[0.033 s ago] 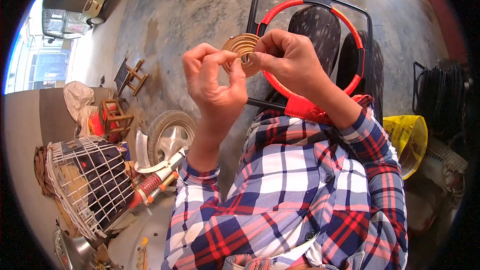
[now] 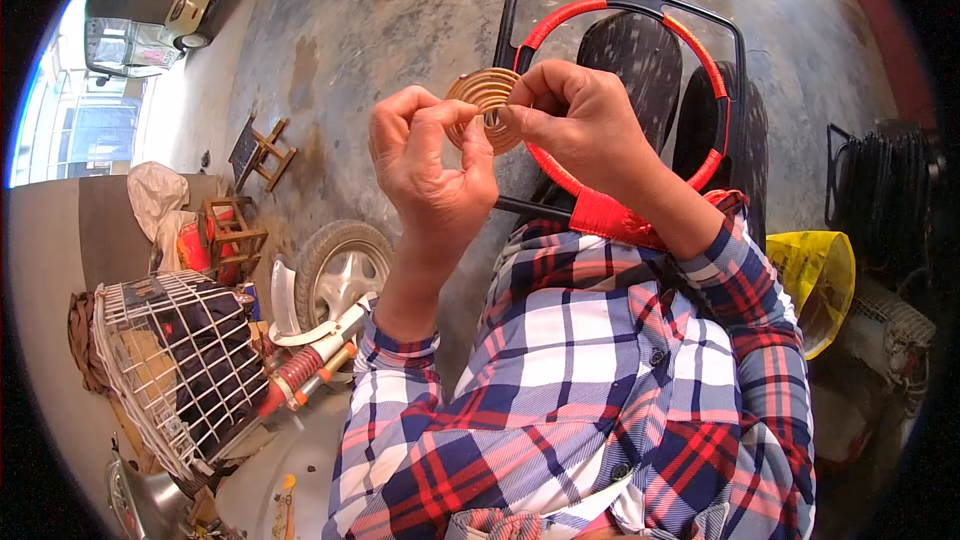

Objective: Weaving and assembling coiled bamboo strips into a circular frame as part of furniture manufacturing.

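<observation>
Both of my hands are raised over my lap, holding a flat gold-brown spiral coil of several rings between them. My left hand pinches the near left side of the coil with thumb and index finger, the other fingers curled. On the opposite side, my right hand has thumb and fingertips closed at the coil's inner rings. Across my thighs rests a black rectangular frame with a ring wrapped in red inside it. A red cloth-like piece lies at the frame's near edge, by my waist.
At left stand a white wire basket with dark cloth in it, a wheel and a red spring shock absorber. Small wooden stools and a vehicle are beyond. To my right are a yellow bag and stacked black frames.
My left hand has shifted very slightly to the right. Both hands keep their pinch on the coil, and the frame on my lap stays put.
</observation>
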Motion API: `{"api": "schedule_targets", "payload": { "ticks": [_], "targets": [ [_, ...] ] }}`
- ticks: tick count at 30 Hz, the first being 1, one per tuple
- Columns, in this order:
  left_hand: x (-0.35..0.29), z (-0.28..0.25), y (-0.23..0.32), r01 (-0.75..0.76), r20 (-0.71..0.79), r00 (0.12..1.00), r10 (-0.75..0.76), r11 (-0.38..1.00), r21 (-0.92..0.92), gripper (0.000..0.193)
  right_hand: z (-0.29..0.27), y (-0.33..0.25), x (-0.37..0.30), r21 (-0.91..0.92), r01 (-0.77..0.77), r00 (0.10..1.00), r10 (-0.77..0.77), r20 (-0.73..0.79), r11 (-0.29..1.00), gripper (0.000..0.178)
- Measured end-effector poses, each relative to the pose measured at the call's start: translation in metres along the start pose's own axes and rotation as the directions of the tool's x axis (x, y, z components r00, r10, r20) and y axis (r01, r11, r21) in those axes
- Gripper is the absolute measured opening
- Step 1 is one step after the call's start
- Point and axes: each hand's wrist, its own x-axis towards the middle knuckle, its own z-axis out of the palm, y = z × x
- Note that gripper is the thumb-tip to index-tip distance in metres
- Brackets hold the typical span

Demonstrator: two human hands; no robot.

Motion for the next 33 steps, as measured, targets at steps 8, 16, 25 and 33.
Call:
{"api": "schedule_targets", "payload": {
  "ticks": [8, 16, 25, 33],
  "targets": [
    [0.002, 0.0, 0.001, -0.084, 0.051, 0.996, 0.077, 0.982, 0.167, 0.02, 0.001, 0.0, 0.0, -0.086, 0.027, 1.0, -0.028, -0.01, 0.996, 0.018],
    [0.005, 0.001, 0.003, -0.062, 0.059, 0.997, 0.05, 0.973, 0.222, 0.02, 0.003, -0.002, -0.001, -0.227, 0.062, 0.997, -0.071, -0.028, 0.972, 0.021],
    [0.011, 0.002, 0.004, -0.072, 0.109, 0.993, 0.047, 0.967, 0.244, 0.019, 0.0, -0.007, -0.001, -0.353, 0.094, 0.994, -0.105, -0.012, 0.931, 0.021],
    [0.015, 0.0, 0.001, -0.122, 0.191, 0.979, 0.077, 0.963, 0.238, 0.02, -0.001, -0.004, -0.002, -0.378, 0.121, 0.991, -0.131, 0.001, 0.918, 0.021]
  ]
}}
